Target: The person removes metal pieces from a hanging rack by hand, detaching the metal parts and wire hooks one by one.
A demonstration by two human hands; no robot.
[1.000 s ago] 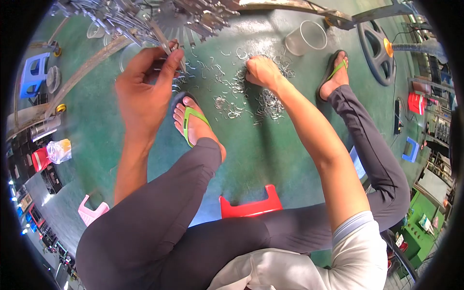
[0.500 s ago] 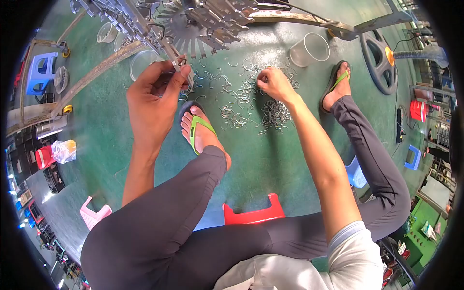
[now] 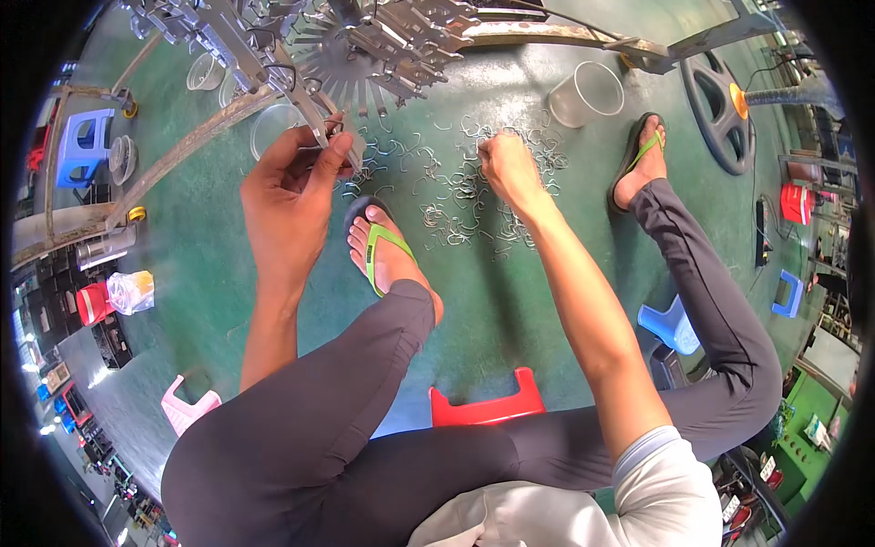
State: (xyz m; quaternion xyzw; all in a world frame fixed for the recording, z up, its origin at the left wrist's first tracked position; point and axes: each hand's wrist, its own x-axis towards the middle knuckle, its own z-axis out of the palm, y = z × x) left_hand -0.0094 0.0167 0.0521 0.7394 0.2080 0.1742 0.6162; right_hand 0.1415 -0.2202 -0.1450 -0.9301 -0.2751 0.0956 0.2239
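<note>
My left hand is raised at the lower end of a rack of flat metal pieces, its thumb and fingers pinched on a thin metal piece. Down at the floor, my right hand has its fingers drawn together over scattered small curved metal hooks. Whether a hook is between those fingertips is too small to tell. More hooks lie on both sides of my right hand and below it, on the green floor.
A clear plastic tub stands right of the hooks, and another is behind my left hand. A rusty frame bar curves across the left. A black wheel is at upper right; a red stool is between my legs.
My right hand has shifted over the hooks, opening its fist into a pinch. My left hand stays at the metal piece. The whole view has moved slightly.
</note>
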